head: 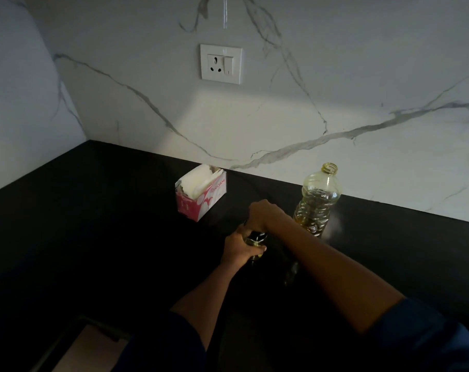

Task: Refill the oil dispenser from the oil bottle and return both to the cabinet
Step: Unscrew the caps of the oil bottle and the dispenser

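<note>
The oil dispenser, a small bottle of yellow oil with a black top, stands on the black counter. My left hand is wrapped around its body. My right hand is closed over its black top from above and hides most of it. The clear plastic oil bottle stands uncapped just to the right, near the wall, partly filled with yellow oil. Neither hand touches it.
A pink tissue box with white tissues sits on the counter to the left of the hands, near the marble wall. A white power socket is on the wall above. The counter's front edge and a lighter surface show at bottom left.
</note>
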{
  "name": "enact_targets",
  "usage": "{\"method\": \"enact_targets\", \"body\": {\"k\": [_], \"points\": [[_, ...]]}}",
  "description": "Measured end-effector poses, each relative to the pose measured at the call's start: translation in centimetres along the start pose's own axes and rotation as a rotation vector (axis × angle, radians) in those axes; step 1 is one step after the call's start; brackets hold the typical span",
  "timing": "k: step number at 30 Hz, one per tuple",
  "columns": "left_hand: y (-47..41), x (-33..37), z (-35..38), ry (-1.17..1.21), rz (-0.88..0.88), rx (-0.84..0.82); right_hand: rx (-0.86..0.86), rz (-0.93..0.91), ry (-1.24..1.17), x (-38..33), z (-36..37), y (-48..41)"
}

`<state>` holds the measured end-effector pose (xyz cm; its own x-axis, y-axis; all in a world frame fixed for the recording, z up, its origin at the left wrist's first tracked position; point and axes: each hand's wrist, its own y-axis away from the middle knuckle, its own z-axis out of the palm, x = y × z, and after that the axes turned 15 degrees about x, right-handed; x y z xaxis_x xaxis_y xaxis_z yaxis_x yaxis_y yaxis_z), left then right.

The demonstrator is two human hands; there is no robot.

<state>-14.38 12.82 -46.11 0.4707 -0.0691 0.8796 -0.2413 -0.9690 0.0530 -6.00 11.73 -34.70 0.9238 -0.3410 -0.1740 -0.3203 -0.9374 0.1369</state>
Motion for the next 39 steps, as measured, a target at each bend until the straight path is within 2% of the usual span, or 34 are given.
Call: {"method": "enact_targets", "body": {"k": [3,5,7,10,12,14,17,24,27,31,35,39], "points": [[0.1,0.0,-0.1,0.008,-0.011,-0.001,-0.109,-0.167,0.100,-0.2,-1.0,0.1],[0.2,0.0,-0.1,0.018,-0.013,-0.008,-0.134,-0.186,0.073,0.0,-1.0,-0.2],[0.3,0.1,-0.1,0.017,-0.023,-0.020,-0.064,-0.135,-0.046,0.3,-0.8,-0.2],[0.3,0.2,0.0,0.023,-0.031,-0.016,0.171,0.072,-0.225,0.1,-0.9,0.1],[0.4,0.3,-0.1,0.019,-0.023,-0.007,0.231,0.173,-0.138,0.0,-0.9,0.4],[0.4,0.3,-0.1,0.011,-0.027,-0.001,0.170,0.200,-0.030,-0.2,-0.5,0.6],[0.3,0.2,0.0,0.004,-0.025,0.003,0.063,0.225,-0.066,-0.3,0.1,0.4],[0.4,0.0,0.0,0.020,-0.033,-0.005,-0.167,-0.006,-0.006,-0.8,-1.8,-0.2],[0.3,0.1,0.0,0.014,-0.037,-0.002,-0.071,-0.011,-0.107,-0.2,-1.9,-0.5],[0.3,0.2,0.1,0.016,-0.036,0.003,0.073,0.138,-0.137,0.0,-0.8,-0.4],[0.4,0.2,0.0,0.006,-0.018,0.009,0.040,0.146,-0.045,-0.2,0.2,-0.2],[0.5,0.2,-0.2,0.021,0.013,-0.023,-0.037,0.123,-0.083,-0.1,-0.5,-0.6]]}}
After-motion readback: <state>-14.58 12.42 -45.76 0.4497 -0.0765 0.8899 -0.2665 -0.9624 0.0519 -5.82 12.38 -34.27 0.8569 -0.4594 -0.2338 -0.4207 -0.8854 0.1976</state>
